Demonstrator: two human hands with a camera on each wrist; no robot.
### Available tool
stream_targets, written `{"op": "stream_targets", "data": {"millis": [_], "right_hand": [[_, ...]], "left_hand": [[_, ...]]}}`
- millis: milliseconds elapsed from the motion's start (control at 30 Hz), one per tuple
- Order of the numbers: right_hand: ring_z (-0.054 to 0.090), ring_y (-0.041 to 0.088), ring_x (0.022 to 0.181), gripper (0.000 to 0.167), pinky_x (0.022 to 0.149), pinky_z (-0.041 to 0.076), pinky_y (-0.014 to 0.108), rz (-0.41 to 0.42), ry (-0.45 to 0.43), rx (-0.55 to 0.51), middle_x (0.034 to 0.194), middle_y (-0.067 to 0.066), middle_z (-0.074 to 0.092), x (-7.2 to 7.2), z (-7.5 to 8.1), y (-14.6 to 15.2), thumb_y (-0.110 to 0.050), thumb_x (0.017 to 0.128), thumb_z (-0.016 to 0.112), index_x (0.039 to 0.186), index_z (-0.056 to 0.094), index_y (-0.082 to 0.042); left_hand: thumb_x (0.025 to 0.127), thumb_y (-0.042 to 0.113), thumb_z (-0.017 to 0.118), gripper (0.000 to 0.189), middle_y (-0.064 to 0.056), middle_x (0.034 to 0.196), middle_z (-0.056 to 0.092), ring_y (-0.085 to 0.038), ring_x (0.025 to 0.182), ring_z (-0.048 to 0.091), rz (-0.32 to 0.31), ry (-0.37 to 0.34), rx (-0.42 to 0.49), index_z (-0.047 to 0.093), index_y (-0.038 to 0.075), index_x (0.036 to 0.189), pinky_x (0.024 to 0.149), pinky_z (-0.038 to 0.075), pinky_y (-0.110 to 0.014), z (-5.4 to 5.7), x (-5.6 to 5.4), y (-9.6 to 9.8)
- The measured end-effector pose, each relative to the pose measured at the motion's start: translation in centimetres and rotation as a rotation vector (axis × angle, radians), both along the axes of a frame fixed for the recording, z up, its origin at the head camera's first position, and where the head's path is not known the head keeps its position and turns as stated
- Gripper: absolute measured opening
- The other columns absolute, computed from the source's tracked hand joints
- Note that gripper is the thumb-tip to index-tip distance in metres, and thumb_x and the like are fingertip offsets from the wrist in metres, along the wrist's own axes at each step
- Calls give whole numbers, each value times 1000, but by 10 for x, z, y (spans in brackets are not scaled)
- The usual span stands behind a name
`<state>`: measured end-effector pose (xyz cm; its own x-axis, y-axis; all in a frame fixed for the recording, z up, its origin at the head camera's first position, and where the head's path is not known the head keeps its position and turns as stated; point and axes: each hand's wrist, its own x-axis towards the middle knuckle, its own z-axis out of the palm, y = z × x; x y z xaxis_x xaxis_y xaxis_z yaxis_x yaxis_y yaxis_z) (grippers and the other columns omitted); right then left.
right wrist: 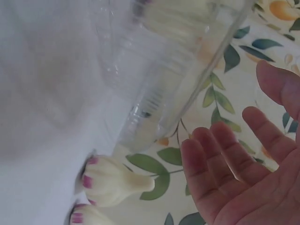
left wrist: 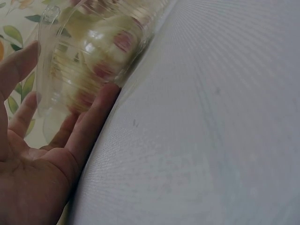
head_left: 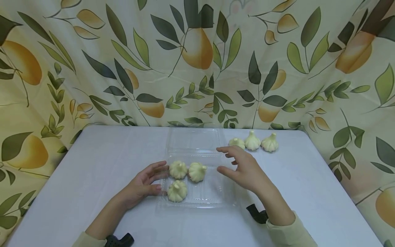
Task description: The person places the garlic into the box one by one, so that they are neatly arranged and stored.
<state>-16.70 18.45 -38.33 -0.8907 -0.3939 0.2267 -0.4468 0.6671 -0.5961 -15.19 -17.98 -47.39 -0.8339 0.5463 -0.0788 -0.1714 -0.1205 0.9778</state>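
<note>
A clear plastic clamshell box [head_left: 216, 192] lies on the table with its lid [head_left: 195, 139] folded back. Inside, along its left half, sit three garlic bulbs, one [head_left: 178, 170] at the back left, one [head_left: 197, 172] beside it, one [head_left: 177, 191] in front. My left hand [head_left: 143, 187] rests against the box's left side, its fingers spread and unwrapped; the left wrist view shows fingertips at the clear wall. Over the box's right side hovers my right hand [head_left: 242, 168], fingers loosely extended, palm bare in the right wrist view.
Three more garlic bulbs stand behind my right hand: one [head_left: 237, 142] partly hidden by it, one [head_left: 252, 140] in the middle, one [head_left: 270, 142] rightmost. A white cloth [head_left: 123, 151] covers the table. Behind it hangs a fruit-and-leaf patterned curtain [head_left: 191, 92].
</note>
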Motion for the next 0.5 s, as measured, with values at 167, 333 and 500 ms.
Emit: {"op": "stream_targets", "data": {"millis": [167, 333, 500], "right_hand": [[62, 30, 115, 56, 85, 57, 45, 0, -1, -21, 134, 5, 60, -7, 4, 5, -20, 86, 79, 137, 58, -14], [64, 31, 115, 56, 87, 57, 45, -14, -11, -45, 135, 7, 60, -15, 6, 10, -19, 86, 79, 137, 57, -13], [62, 32, 116, 56, 89, 56, 47, -63, -53, -84, 136, 9, 59, -23, 10, 16, -18, 86, 78, 138, 57, -14]], "left_hand": [[90, -3, 63, 79, -17, 162, 22, -37, 146, 31, 0, -7, 0, 23, 9, 157, 93, 55, -48, -1, 0, -1], [91, -3, 62, 78, -17, 162, 22, -35, 145, 33, -1, -3, 6, 23, 9, 157, 93, 55, -49, -1, 0, 0], [90, -5, 62, 79, -17, 162, 22, -34, 145, 33, -3, 0, 8, 23, 9, 157, 93, 55, -49, -1, 0, -1]]}}
